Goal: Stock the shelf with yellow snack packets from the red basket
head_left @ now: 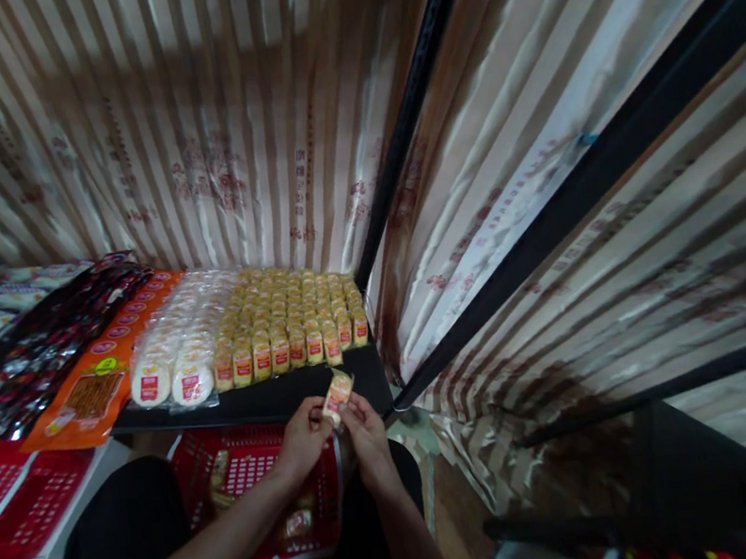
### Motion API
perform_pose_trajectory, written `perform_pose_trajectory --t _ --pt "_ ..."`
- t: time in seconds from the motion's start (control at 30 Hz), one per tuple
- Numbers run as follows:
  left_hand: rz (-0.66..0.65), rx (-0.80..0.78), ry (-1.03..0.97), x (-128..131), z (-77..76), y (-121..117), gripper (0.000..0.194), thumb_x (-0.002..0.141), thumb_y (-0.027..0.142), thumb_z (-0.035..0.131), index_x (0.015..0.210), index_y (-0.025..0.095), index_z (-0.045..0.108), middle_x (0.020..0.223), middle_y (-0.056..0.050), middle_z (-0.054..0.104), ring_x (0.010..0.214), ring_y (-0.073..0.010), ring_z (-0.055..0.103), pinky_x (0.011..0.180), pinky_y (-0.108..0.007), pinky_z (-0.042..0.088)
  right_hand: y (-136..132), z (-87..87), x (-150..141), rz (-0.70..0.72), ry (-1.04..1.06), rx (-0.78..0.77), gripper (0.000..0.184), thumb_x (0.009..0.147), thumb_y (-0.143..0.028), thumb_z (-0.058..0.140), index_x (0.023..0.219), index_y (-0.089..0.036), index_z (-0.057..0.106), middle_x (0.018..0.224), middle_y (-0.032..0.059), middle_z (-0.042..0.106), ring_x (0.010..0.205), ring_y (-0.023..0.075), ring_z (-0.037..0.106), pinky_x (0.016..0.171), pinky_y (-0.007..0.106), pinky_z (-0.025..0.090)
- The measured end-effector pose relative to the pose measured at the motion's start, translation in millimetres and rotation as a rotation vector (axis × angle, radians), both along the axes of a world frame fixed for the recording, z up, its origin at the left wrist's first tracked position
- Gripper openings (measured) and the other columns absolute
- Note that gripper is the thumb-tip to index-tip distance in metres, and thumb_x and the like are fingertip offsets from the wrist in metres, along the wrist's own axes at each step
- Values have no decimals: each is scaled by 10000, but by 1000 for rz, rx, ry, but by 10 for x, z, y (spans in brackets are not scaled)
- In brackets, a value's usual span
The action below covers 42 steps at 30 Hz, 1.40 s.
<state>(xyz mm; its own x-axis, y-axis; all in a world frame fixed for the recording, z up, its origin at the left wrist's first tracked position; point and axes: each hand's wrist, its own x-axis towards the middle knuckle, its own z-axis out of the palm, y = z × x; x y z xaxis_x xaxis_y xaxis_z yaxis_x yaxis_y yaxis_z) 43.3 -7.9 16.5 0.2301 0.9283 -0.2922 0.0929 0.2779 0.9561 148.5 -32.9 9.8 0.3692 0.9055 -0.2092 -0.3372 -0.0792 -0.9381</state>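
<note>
From here I see the left hand (305, 438) and the right hand (368, 433) near the middle of the frame, their fingers pinching one small yellow pack (337, 398) between them. Toward the bottom middle is a red basket (256, 437) with a few wrapped things (219, 472) in it. Just above the hands, lots of yellow packs (287, 322) stand in rows on a black table (277, 390), next to round white packs (194, 383) on their left

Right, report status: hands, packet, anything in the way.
Left hand and right hand gripping one small packet. Packet tilted, in front of the packet rows. Red basket below; nothing visibly blocking.
</note>
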Motion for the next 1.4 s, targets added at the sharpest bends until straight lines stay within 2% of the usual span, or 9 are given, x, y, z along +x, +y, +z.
perform_pose_trajectory --t 0.1,0.2,0.37,0.53,0.77,0.93,1.13,1.27,1.4 --pt "47 186 189 92 41 79 344 727 117 545 1065 171 584 989 -55 610 736 -132 596 751 -285 493 173 -36 185 -43 -132 21 420 652 -406 665 1000 -183 590 924 60 685 836 180 640 785 305 489" --pt "-2 357 146 238 70 162 432 699 8 477 1069 186 610 1184 -80 559 985 -170 578 932 -323 445 360 -68 356 -53 -295 50 399 699 -387 586 1042 -184 582 959 66 677 862 184 633 817 324 480" --pt "-54 351 13 537 44 301 556 632 -65 453 1100 186 617 1347 -70 483 1180 -191 502 1045 -339 378 642 -93 548 -155 -639 35 413 771 -338 467 1135 -177 577 1069 86 652 967 197 600 907 350 426" --pt "-75 319 3 699 19 459 576 626 -73 460 1123 170 623 1373 -70 476 1286 -203 414 1127 -354 263 850 -100 658 -159 -795 53 430 785 -299 423 1148 -147 596 1100 125 637 1024 221 574 923 358 406" --pt "-60 241 -10 707 -39 622 607 610 -72 479 1132 203 623 1368 -31 489 1306 -202 393 1134 -356 250 1029 -219 720 -147 -858 6 423 785 -287 423 1135 -146 613 1080 130 638 1034 225 559 941 365 392" --pt "-53 231 -22 698 -46 675 620 602 -86 462 1113 219 635 1353 -17 506 1293 -193 410 1127 -358 263 1085 -327 717 -172 -868 40 415 781 -305 434 1110 -135 620 1070 142 616 1025 228 552 946 377 394" --pt "-31 216 -5 720 -101 725 603 597 -109 439 1098 154 647 1356 -66 500 1287 -200 420 1123 -325 268 1029 -359 641 -180 -786 109 417 808 -319 440 1173 -134 520 1091 138 573 949 197 564 872 350 445" --pt "-9 221 -46 706 -146 739 591 602 -106 452 1074 183 659 1320 -39 539 1266 -192 446 1124 -341 271 977 -351 579 -262 -923 101 297 819 -334 443 1036 -160 545 1024 116 561 951 208 524 888 373 422" --pt "-16 210 -37 691 -126 755 579 600 -105 456 1058 177 668 1310 -50 548 1264 -202 447 1126 -354 265 958 -354 550 -252 -1015 105 207 825 -303 415 903 -185 565 931 98 561 940 222 500 895 379 400"
